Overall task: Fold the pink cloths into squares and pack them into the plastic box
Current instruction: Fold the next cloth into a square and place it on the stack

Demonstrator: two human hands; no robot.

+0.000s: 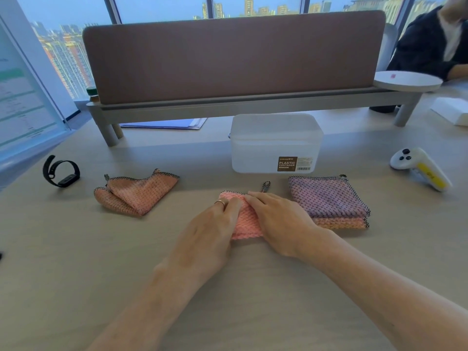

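- The left hand (pixel 215 224) lies palm-down on the left half of a small folded pink cloth (pixel 247 224). Its fingers are flat on the fabric, not curled round it, and one finger wears a ring.
- The right hand (pixel 277 221) presses the right half of the same cloth, its straight fingers pointing toward 10 o'clock. The fingertips of the two hands nearly meet at the far edge.
- The cloth's hanging loop (pixel 265 186) sticks out at 12 o'clock, past the fingertips.
- At 9 o'clock from the hands, well apart, a second pink cloth (pixel 138 192) lies loosely folded and rumpled on the table (pixel 76 249).
- At 3 o'clock, just beside the right hand, sits a stack of folded cloths (pixel 329 198), a purplish one on top and a pink one beneath.
- The translucent plastic box (pixel 273 138) stands at 1 o'clock behind the cloths, its brown label facing the camera. I cannot tell what is inside.
- A black wristband (pixel 60 172) lies far out at 9 o'clock, and a white-and-yellow handheld controller (pixel 421 167) at 2 o'clock.
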